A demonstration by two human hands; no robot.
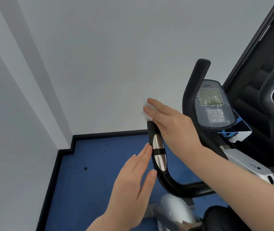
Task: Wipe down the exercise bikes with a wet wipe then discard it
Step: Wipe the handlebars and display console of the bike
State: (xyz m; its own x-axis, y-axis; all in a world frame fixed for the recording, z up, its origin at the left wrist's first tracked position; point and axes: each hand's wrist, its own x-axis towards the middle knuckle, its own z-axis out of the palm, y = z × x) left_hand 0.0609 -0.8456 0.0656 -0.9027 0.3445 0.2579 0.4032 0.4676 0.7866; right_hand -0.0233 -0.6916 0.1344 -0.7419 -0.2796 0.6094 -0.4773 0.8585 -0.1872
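The exercise bike's black left handlebar point(155, 130) rises at centre, with a silver sensor plate point(159, 154) set into it. My right hand point(171, 120) lies over the handlebar's top end, its fingers stretched out and pressing a white wet wipe point(147, 112) onto the tip. Its thumb is hidden. My left hand point(133, 182) is flat with straight fingers just left of the handlebar, fingertips touching it beside the sensor plate. The bike's console point(213, 104) with its screen sits to the right, and the right handlebar point(195, 80) stands behind it.
A white wall fills the left and the background, meeting blue floor point(91, 172) at a black skirting. The bike's silver frame point(249, 165) and flywheel cover point(174, 207) are at lower right. Another dark machine point(272, 97) stands at far right.
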